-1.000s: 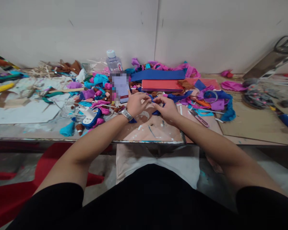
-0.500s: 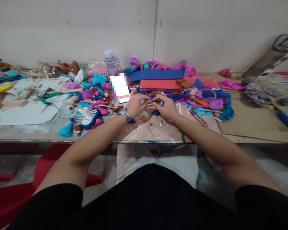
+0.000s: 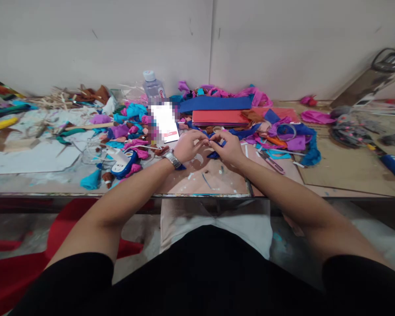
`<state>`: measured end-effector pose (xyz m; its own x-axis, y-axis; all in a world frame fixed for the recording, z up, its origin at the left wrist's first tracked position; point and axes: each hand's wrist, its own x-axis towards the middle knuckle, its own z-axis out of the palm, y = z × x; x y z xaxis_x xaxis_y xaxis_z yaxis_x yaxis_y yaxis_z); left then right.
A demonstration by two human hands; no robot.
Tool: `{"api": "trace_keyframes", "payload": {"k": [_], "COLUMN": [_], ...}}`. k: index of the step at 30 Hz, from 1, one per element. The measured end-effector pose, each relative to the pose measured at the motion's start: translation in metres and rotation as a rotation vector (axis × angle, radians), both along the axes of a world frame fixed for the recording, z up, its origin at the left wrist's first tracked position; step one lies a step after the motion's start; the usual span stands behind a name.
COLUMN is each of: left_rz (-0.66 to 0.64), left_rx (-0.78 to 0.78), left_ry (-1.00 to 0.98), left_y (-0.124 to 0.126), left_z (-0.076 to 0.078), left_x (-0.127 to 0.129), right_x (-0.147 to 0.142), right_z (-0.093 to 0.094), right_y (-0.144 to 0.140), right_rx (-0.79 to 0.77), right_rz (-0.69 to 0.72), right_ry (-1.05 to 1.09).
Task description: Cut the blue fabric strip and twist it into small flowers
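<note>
My left hand (image 3: 188, 145) and my right hand (image 3: 228, 145) meet fingertip to fingertip above the table, both closed in a pinch. Whatever lies between the fingertips is too small to make out. A bit of dark blue crepe paper (image 3: 213, 155) shows just under the fingers of my right hand; whether it is held cannot be told. Behind the hands are a stack of red paper (image 3: 217, 116) and a folded blue strip (image 3: 213, 103). A lit phone (image 3: 166, 123) leans near my left hand.
Crumpled coloured paper scraps (image 3: 118, 131) spread along the table. A clear bottle (image 3: 154, 87) stands by the wall. A blue and white power strip (image 3: 124, 164) with cables lies left, a cutter knife (image 3: 272, 163) and a tape ring (image 3: 286, 131) right. Brown cardboard (image 3: 332, 166) covers the right side.
My fingertips have shifted very slightly, and the blue seen between them before is less visible. Both hands stay together in the same place; the things on the table have not moved.
</note>
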<state>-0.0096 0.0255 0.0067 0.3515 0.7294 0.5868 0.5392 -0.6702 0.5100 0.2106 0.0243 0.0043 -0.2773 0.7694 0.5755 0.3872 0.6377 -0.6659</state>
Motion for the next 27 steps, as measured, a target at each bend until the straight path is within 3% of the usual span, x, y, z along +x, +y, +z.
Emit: {"api": "trace_keyframes", "payload": {"k": [8, 27], "left_rz": [-0.065, -0.18], "left_rx": [-0.173, -0.348], "left_ry": [-0.128, -0.362], "left_y": [-0.0034, 0.0008], "left_z": [0.0002, -0.0036], "left_x": [0.004, 0.0078], "right_x": [0.0004, 0.0021], "right_z": [-0.0026, -0.0022], "right_y": [0.0009, 0.0013], "right_rx": [0.022, 0.211], "right_rz": [-0.003, 0.022], "right_ry": [0.058, 0.036]}}
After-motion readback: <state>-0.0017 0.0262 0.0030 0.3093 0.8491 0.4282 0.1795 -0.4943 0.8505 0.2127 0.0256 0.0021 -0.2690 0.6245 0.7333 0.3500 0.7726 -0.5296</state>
